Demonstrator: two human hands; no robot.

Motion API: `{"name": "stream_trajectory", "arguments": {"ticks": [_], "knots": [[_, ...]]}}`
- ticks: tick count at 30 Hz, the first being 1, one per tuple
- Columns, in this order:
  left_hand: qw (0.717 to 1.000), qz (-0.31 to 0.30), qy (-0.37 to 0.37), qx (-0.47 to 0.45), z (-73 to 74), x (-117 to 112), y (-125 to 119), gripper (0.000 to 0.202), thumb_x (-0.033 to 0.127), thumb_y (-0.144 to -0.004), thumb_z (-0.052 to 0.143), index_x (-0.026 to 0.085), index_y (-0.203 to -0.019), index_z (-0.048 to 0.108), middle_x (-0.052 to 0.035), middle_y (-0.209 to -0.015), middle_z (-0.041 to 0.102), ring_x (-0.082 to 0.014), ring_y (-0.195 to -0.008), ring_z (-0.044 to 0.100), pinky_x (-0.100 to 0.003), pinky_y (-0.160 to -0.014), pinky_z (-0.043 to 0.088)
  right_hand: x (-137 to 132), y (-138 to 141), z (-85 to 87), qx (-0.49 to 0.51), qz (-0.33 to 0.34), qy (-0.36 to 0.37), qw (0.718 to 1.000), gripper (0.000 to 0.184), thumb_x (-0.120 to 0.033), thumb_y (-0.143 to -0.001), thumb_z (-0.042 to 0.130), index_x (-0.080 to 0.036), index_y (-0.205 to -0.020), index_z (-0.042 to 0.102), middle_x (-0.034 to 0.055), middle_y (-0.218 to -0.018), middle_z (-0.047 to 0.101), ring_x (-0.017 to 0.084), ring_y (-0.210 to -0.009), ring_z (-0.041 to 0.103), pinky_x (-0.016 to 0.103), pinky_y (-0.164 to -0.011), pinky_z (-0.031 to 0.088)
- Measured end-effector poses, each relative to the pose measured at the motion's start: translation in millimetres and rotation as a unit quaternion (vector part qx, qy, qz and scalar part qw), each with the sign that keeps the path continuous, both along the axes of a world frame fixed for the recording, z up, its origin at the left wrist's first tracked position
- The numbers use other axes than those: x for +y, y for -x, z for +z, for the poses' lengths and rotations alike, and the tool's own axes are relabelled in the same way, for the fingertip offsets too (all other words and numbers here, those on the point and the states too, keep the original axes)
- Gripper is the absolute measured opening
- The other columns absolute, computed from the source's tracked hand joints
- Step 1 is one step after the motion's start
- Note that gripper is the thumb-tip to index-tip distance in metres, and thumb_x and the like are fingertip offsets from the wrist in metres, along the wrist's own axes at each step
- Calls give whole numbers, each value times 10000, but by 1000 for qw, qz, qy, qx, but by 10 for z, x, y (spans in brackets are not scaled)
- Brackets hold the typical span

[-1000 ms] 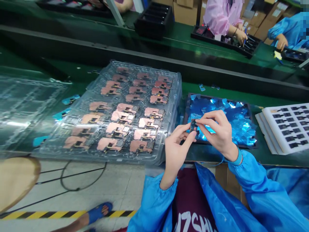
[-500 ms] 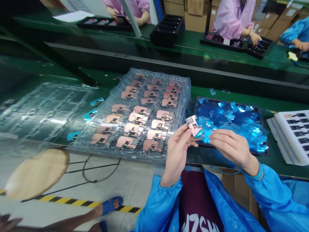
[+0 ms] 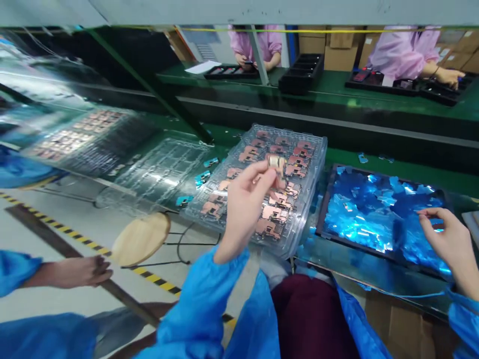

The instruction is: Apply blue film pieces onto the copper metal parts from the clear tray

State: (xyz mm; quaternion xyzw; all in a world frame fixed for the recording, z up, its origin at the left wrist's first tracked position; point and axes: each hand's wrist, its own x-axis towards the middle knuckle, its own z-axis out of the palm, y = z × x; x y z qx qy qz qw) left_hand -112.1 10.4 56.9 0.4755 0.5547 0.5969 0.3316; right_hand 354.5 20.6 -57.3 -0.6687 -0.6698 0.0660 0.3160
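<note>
My left hand (image 3: 243, 204) is closed on a small circuit board (image 3: 276, 162), pinched between thumb and fingers. It is held above a clear plastic tray (image 3: 295, 244) where copper-coloured boards (image 3: 275, 213) lie in rows. Over on the right, my right hand (image 3: 447, 237) hovers at the end of a shallow black tray (image 3: 325, 207) full of shiny blue film pieces (image 3: 359, 219). Its thumb and index fingertips come together; whether anything sits between them is too small to make out.
Left of the boards lies a clear tray (image 3: 164, 167), with blue-filmed pieces (image 3: 202, 178) between. Another board-filled tray (image 3: 80, 132) stands farther left. A round wooden stool (image 3: 144, 239) and a co-worker's hand (image 3: 80, 271) are below. Pink-sleeved people work across the green bench (image 3: 337, 92).
The view has swung left. My left hand has carried the board over the tray of boards, and the blue film on its corner no longer shows. My right hand has moved away to the right.
</note>
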Motion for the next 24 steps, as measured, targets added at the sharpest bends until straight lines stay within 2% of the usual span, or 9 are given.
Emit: {"name": "stream_trajectory", "arguments": {"ticks": [3,6,8,11,13,15,18,21,24], "knots": [[985,-56,25,159,77,683,222,245,331,-970,749,155,-1134,799,-64,-855,776,-196,-774,735,-276,-685,585,227,-325,-277,-18,13,41,999,375,-640,-946,674,-292,-843,768,109,-814,784,304,-548,688,439,-509,471],[953,-123,40,275,31,1450,250,216,265,-927,773,135,-1097,808,-65,-835,791,-204,-764,742,-292,-767,568,320,-447,-399,-44,17,65,997,335,-584,-952,634,-295,-940,804,102,-799,794,347,-665,756,450,-557,521],[927,-154,41,340,-46,1861,213,137,240,-887,782,144,-979,811,-62,-825,795,-217,-789,745,-293,-807,546,304,-463,-372,-102,16,71,992,315,-484,-968,595,-274,-1037,819,125,-952,830,378,-856,795,493,-690,601],[886,-191,43,420,-187,2219,174,130,258,-857,760,170,-932,820,-46,-862,799,-226,-830,729,-290,-830,519,240,-449,-182,-168,42,88,981,321,-386,-994,555,-235,-1079,825,146,-1218,818,392,-1179,763,542,-985,631],[858,-203,27,472,-278,2326,192,224,333,-878,729,169,-991,834,-48,-929,786,-225,-858,702,-292,-863,512,269,-408,6,-168,78,108,977,340,-372,-1033,541,-212,-1143,819,141,-1306,796,366,-1272,734,509,-1097,599],[828,-220,2,516,-350,2382,223,373,438,-937,648,154,-1089,837,-70,-1028,754,-240,-928,678,-315,-921,515,437,-333,184,-158,102,128,974,342,-370,-1068,542,-209,-1223,800,114,-1317,795,331,-1235,752,447,-1092,596],[786,-245,-6,568,-388,2387,209,538,509,-991,503,120,-1183,822,-118,-1103,712,-293,-1027,663,-396,-1002,529,984,-174,300,-161,77,167,970,296,-332,-1076,607,-206,-1284,775,87,-1310,796,298,-1201,758,375,-1085,573],[767,-229,-16,600,-299,2232,154,613,504,-1014,409,82,-1253,784,-175,-1182,712,-353,-1140,653,-477,-1079,525,1699,-10,183,-163,18,206,965,354,-285,-1078,663,-170,-1408,712,126,-1356,773,296,-1252,734,363,-1119,545],[780,-212,-38,588,-93,1851,274,625,532,-1041,378,114,-1331,740,-175,-1270,727,-358,-1195,672,-471,-1091,530,2286,91,-43,-167,-10,227,959,404,-290,-1076,716,-154,-1452,666,161,-1422,718,295,-1280,707,438,-1137,559]]}}
